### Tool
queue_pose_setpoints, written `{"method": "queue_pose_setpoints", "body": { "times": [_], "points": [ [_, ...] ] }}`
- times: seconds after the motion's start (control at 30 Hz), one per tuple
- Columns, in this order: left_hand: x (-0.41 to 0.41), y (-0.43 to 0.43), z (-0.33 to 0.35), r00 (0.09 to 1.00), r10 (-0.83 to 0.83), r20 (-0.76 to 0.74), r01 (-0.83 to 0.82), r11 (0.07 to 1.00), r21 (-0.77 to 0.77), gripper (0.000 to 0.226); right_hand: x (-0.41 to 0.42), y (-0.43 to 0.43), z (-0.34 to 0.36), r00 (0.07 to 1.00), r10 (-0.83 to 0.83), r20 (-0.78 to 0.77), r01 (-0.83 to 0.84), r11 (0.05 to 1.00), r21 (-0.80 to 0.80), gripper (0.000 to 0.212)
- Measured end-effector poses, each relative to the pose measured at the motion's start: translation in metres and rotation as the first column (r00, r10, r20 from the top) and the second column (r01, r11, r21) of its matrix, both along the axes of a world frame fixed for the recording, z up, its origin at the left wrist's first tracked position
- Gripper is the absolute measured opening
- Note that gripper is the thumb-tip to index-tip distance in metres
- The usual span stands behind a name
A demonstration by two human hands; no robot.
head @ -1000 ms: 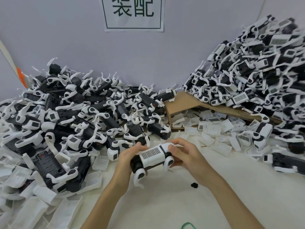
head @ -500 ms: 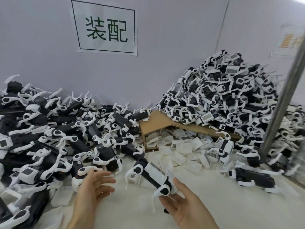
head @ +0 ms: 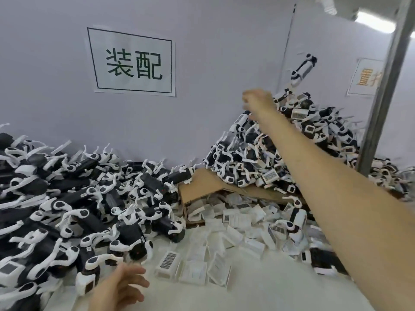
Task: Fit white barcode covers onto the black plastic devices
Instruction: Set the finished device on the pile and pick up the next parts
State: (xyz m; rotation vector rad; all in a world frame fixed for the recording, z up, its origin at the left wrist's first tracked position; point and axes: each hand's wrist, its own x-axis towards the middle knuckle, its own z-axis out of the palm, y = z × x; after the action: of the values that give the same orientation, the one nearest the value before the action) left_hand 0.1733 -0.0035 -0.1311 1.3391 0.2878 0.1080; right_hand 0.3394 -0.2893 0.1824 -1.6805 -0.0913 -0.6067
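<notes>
Right grip: the right hand (head: pixel 258 102) is released and holds nothing, its arm stretched out over the counter with the hand level with the top of the right-hand heap; its fingers are blurred.
Airborne device: one black plastic device with a white barcode cover and white curved arms (head: pixel 303 69) is in mid-air, tilted, apart from the right hand, in front of the pale wall above the heap.
Left grip: the left hand (head: pixel 125 281) is released too, fingers spread and relaxed, low over the white counter (head: pixel 258 292).
Nearest cover: a loose white barcode cover (head: pixel 168 261) lies just beside the left hand's fingertips.
Other covers: a scatter of white plastic covers (head: pixel 224 232) spills from a brown cardboard box (head: pixel 202 187).
Right heap: covered black-and-white devices (head: pixel 280 153) are piled against the wall.
Left heap: black devices without covers (head: pixel 78 209) fill the left side.
Wall: a white paper sign with green characters (head: pixel 132 61).
</notes>
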Motion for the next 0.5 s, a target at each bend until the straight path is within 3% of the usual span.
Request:
{"method": "queue_pose_setpoints", "body": {
  "times": [0.07, 0.13, 0.4, 0.43, 0.5],
  "points": [
    [0.004, -0.001, -0.002, 1.0, 0.027, 0.002, -0.027, 0.998, 0.048, 0.053, -0.022, 0.026, -0.043, 0.996, 0.088, 0.005, -0.084, 0.971, -0.225, 0.021],
    [0.005, -0.001, -0.006, 0.999, 0.04, 0.006, -0.041, 0.997, 0.072, 0.053, -0.048, 0.037, -0.105, 0.987, 0.162, -0.009, -0.156, 0.937, -0.311, 0.02],
    [-0.005, -0.007, -0.005, 0.992, 0.045, 0.118, -0.061, 0.989, 0.135, 0.047, -0.119, 0.062, -0.284, 0.961, 0.18, -0.21, -0.229, 0.945, -0.235, 0.022],
    [-0.008, -0.009, -0.005, 0.99, 0.045, 0.135, -0.065, 0.987, 0.146, 0.047, -0.121, 0.065, -0.295, 0.96, 0.166, -0.226, -0.232, 0.923, -0.306, 0.024],
    [-0.012, -0.01, -0.005, 0.987, 0.048, 0.154, -0.072, 0.986, 0.153, 0.046, -0.124, 0.072, -0.311, 0.967, 0.139, -0.215, -0.238, 0.791, -0.563, 0.038]
  ]
}}
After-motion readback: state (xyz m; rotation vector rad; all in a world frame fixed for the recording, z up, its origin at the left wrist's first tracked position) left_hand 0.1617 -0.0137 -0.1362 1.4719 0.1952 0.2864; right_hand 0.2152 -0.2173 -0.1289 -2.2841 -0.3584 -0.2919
